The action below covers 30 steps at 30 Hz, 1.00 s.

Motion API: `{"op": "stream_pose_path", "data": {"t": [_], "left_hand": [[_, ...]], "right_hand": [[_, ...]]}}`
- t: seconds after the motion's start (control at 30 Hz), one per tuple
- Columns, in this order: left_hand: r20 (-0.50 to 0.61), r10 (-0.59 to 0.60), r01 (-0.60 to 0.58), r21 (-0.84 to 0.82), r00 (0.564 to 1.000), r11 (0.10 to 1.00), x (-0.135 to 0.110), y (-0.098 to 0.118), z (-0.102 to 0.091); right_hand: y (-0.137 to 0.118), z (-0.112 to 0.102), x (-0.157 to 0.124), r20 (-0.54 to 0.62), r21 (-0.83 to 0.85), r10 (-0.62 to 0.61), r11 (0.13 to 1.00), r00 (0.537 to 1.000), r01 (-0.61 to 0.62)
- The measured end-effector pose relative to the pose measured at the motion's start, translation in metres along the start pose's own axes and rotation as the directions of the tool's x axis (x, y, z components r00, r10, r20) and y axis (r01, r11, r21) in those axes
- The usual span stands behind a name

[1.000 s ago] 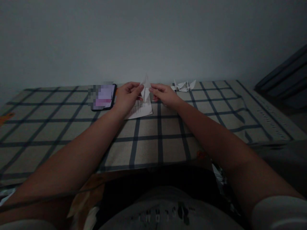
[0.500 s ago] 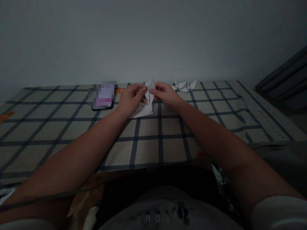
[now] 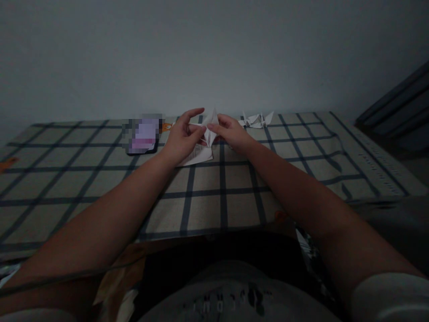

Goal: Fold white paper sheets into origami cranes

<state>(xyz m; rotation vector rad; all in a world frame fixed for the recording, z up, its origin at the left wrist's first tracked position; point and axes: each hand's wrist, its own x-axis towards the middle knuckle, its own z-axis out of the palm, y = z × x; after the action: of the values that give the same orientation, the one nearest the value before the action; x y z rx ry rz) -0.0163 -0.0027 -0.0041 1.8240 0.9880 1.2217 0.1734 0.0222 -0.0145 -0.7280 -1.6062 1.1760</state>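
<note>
A piece of white paper (image 3: 212,129), folded into a narrow pointed shape, stands upright between my hands. My right hand (image 3: 231,132) pinches its right side between thumb and fingers. On the other side, my left hand (image 3: 183,136) keeps its thumb against the paper's lower left, with the index finger lifted off and arched above; the remaining fingers are partly hidden behind the thumb. Beneath my left hand lies a flat paper sheet (image 3: 199,156) with faint printing. Several folded paper points, looking like origami cranes (image 3: 256,120), sit just right of my right hand.
A phone (image 3: 145,136) with a blurred, lit screen lies left of my left hand. The checked tablecloth (image 3: 208,210) covers the table, whose back edge meets a plain wall (image 3: 214,53). A dark slatted object (image 3: 398,112) stands at the far right.
My left index finger has lifted away from the folded paper and now arches above it. The right hand keeps its pinch, and the paper's tip leans slightly more to the right.
</note>
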Motion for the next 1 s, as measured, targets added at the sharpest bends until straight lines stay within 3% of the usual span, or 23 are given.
{"op": "stream_pose_path", "data": {"t": [0.37, 0.63, 1.0], "left_hand": [[0.107, -0.042, 0.052, -0.097, 0.993, 0.994, 0.002, -0.010, 0.006], [0.105, -0.044, 0.054, -0.094, 0.994, 0.994, 0.000, -0.008, 0.008], [0.079, -0.053, 0.060, -0.097, 0.995, 0.993, 0.001, -0.008, 0.008]], "right_hand": [[0.001, -0.004, 0.004, -0.078, -0.089, -0.059, 0.995, 0.995, 0.052], [-0.007, -0.002, 0.001, -0.127, -0.212, -0.145, 0.970, 0.981, 0.116], [-0.007, 0.001, -0.001, -0.142, -0.196, -0.167, 0.971, 0.976, 0.138]]}}
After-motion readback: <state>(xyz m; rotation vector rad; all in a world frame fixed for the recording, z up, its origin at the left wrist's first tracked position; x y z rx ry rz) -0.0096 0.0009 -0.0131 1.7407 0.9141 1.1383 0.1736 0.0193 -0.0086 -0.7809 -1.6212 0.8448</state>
